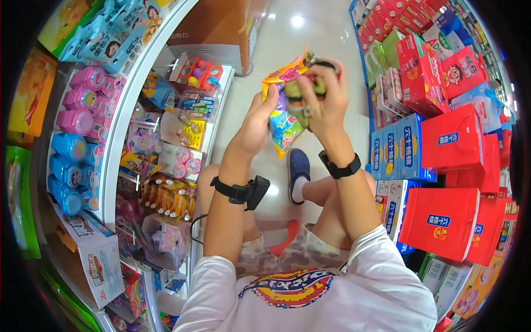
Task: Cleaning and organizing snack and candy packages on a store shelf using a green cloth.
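My left hand [259, 120] grips the left side of a colourful plastic snack packet [286, 128], mostly orange, purple and blue, with its thumb across the front. My right hand [330, 91] is curled around several small green and dark items [309, 89], held against the packet's right side. Motion blur hides what exactly these items are, though keyring-like metal parts show among them. Both hands are raised above the tiled floor in front of me, and a dark band circles each wrist.
On the left, white shelves [218, 120] hold toys and sweets, including pink and blue plastic containers [79, 122]. Red gift bags [439, 224] and blue drink cartons [396, 145] are stacked on the right. A large brown box [211, 25] stands ahead, beyond the shelf's end.
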`<action>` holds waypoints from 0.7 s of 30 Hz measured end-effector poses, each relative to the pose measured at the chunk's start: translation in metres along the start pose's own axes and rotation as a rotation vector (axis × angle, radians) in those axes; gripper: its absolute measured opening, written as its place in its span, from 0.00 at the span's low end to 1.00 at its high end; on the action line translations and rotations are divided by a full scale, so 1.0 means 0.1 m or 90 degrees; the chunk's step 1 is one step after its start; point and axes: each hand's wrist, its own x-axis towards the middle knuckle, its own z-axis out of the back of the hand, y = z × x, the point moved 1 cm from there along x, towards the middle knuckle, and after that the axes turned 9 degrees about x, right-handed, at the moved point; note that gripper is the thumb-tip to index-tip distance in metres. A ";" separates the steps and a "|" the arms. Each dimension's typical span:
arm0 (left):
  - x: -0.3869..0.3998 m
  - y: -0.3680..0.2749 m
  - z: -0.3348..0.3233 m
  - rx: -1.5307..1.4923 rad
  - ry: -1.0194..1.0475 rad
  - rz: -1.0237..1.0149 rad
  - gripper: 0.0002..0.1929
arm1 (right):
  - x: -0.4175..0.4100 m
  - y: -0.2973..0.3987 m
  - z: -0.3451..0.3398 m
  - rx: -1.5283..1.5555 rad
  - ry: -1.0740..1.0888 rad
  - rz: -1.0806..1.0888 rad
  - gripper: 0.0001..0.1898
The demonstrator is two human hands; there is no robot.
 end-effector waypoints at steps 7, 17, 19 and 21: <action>0.03 0.08 0.05 0.070 -0.006 0.019 0.29 | 0.14 0.00 0.07 0.318 -0.337 -0.228 0.08; -0.01 0.09 0.02 -0.065 -0.137 -0.019 0.29 | -0.10 0.28 -0.13 0.210 0.198 -0.085 0.19; 0.02 0.14 0.07 -0.029 -0.153 -0.013 0.29 | -0.09 0.12 -0.15 0.154 0.201 -0.053 0.20; 0.07 0.18 0.17 -0.050 -0.162 0.015 0.27 | 0.02 0.13 -0.15 0.154 0.177 -0.080 0.16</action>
